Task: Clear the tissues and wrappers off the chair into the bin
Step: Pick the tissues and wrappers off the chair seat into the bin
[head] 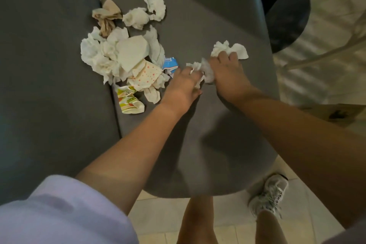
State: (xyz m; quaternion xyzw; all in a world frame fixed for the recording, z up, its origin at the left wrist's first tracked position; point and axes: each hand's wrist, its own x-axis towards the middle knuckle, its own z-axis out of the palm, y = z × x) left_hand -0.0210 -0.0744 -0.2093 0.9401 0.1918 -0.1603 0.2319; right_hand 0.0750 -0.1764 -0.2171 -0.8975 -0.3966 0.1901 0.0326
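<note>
Grey chair seat [198,144] strewn with litter: left hand [183,83] and right hand [227,73] both grip crumpled white tissues [229,49].

Crumpled white tissues [103,55], one brown paper napkin [107,17] and colourful printed wrappers [129,101] are heaped on the grey upholstered chair seat [198,31].

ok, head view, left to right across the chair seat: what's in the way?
Big pile of white tissues → dotted wrapper → blue wrapper → left hand → right hand, gripping a tissue.
</note>
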